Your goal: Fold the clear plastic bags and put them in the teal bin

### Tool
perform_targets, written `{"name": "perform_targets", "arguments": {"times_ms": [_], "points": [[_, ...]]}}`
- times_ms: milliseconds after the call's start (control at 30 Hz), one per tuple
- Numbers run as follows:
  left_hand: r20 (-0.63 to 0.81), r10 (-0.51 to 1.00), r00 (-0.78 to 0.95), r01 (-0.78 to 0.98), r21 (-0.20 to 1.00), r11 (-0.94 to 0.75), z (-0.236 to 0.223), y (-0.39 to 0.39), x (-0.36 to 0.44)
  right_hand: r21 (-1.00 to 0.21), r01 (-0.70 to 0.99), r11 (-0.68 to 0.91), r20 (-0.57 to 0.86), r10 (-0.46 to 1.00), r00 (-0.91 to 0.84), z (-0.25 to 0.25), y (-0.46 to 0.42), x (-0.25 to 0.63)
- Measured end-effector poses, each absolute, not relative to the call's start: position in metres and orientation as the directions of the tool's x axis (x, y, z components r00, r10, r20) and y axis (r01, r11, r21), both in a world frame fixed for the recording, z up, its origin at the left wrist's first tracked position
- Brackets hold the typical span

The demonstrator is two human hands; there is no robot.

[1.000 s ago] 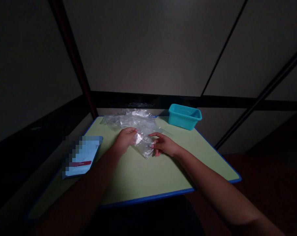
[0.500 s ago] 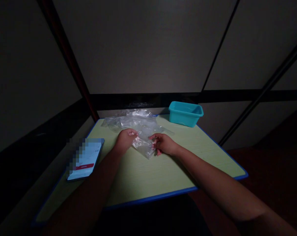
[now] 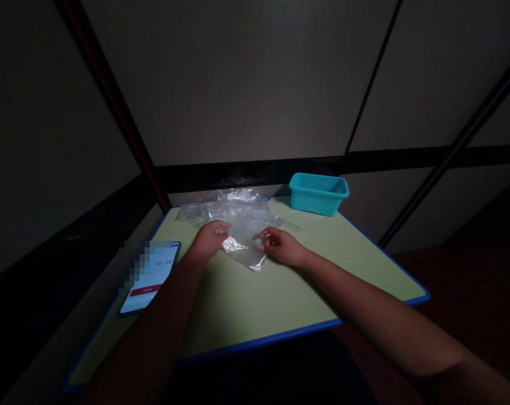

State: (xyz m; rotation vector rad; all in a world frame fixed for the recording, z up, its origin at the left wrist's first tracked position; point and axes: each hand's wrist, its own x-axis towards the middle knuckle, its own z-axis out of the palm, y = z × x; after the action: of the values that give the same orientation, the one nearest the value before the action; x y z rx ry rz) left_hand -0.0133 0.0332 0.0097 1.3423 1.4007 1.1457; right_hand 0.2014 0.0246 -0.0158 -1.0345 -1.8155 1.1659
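A crumpled clear plastic bag (image 3: 244, 216) lies across the far middle of the table, one corner pointing toward me. At the bag's left edge, my left hand (image 3: 210, 241) has its thumb and fingers closed on the film. My right hand (image 3: 282, 247) is bent around the right edge near that corner, fingers curled in a pinch on the plastic. Between the two hands the film lies fairly flat and shiny. Some of the fingertips are dim and hard to make out.
A turquoise plastic basket (image 3: 317, 194) stands at the far right of the pale green table (image 3: 255, 315), which has a blue edge. To the left lies a phone (image 3: 153, 278) with its screen lit, partly behind my left forearm. Dark panels rise behind the table.
My left hand has shifted slightly left. The stretch of bag between my hands looks flatter and less crinkled. A pinkish patch below my right fingers no longer shows.
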Motion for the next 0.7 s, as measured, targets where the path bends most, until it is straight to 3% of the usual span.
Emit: {"name": "perform_targets", "arguments": {"times_ms": [367,533,700], "points": [[0.031,0.999,-0.022,0.218,0.976,-0.025,0.0055,0.0359,-0.0086,-0.955,0.240,0.173,0.060,0.906,-0.418,-0.0075,0.0192,0.2041],[0.007,1.000,0.002,0.283,0.959,-0.008,0.0038,0.0347,-0.0074,-0.953,0.246,0.177,0.054,0.899,-0.435,-0.0088,0.0200,0.2062],[0.072,0.997,0.005,0.383,0.921,-0.068,0.0035,0.0353,-0.0074,-0.942,0.275,0.190,0.059,0.905,-0.422,-0.0122,0.0218,0.2074]]}}
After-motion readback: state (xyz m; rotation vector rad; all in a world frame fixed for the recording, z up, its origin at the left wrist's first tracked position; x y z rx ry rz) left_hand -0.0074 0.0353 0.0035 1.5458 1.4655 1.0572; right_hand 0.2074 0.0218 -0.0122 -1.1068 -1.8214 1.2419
